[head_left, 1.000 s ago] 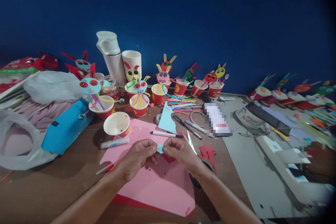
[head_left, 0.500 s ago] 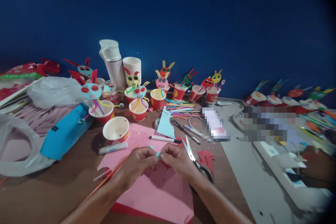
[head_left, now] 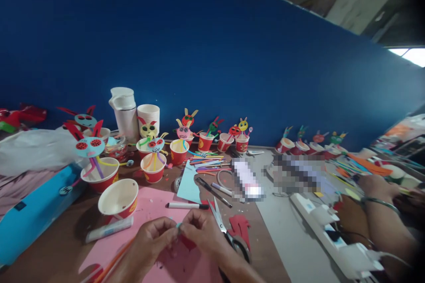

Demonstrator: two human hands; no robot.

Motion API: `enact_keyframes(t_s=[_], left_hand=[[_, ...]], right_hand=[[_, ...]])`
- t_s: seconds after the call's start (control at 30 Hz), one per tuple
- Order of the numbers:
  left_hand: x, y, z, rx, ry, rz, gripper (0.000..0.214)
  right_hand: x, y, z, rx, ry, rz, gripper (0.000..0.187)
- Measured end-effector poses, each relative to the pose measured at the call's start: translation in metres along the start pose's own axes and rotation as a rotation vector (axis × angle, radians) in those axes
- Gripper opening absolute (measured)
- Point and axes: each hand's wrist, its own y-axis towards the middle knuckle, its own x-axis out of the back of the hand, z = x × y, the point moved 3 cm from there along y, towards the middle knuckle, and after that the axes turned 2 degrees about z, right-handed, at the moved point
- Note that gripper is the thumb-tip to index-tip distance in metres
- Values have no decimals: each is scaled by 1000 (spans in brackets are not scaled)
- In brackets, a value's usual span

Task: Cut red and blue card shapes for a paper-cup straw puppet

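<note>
My left hand point(head_left: 157, 241) and my right hand point(head_left: 201, 232) meet over a sheet of pink paper point(head_left: 149, 201). Both pinch a small light-blue paper piece point(head_left: 179, 226) between thumbs and fingertips; most of it is hidden by the fingers. Just beyond the hands lies a black-and-white marker point(head_left: 187, 205). Scissors point(head_left: 223, 225) with parted blades rest beside my right hand, next to a scrap of red paper point(head_left: 239, 227). To the left of my left hand are a glue stick point(head_left: 109, 229) and an empty paper cup point(head_left: 118, 197).
Several red cups with paper-faced figures point(head_left: 154, 161) line the back near a white thermos point(head_left: 124, 115). Pipe cleaners point(head_left: 210, 166) and light-blue paper point(head_left: 189, 183) lie mid-table. At right are a power strip point(head_left: 318, 230) and another person's arm point(head_left: 381, 212).
The view has swung right and tilted up, so things appear further left and lower. Another person's arm has come into view at right. Both hands still pinch the blue piece.
</note>
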Motion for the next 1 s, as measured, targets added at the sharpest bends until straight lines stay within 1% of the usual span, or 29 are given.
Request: enact_keyframes(t_s=[0.17, 0.4, 0.5, 0.67, 0.77, 0.87, 1.0], left_hand=[[-3, 1, -4, -20, 9, -32, 32], [-8, 7, -15, -171, 175, -56, 20], [-10, 12, -12, -170, 176, -23, 19], [-11, 19, -4, -138, 48, 30, 21], [-9, 17, -5, -157, 15, -1, 23], [-8, 12, -8, -177, 36, -26, 22], [-5, 8, -9, -165, 68, -56, 21]], right_hand=[[3, -2, 4, 5, 42, -1, 12], [9, -1, 3, 21, 108, -21, 17], [13, 0, 3, 52, 50, -39, 16], [16, 1, 6, 72, -1, -86, 13], [14, 0, 8, 81, -24, -99, 13], [10, 0, 8, 85, -23, -86, 14], [6, 2, 4, 91, -9, -77, 15]])
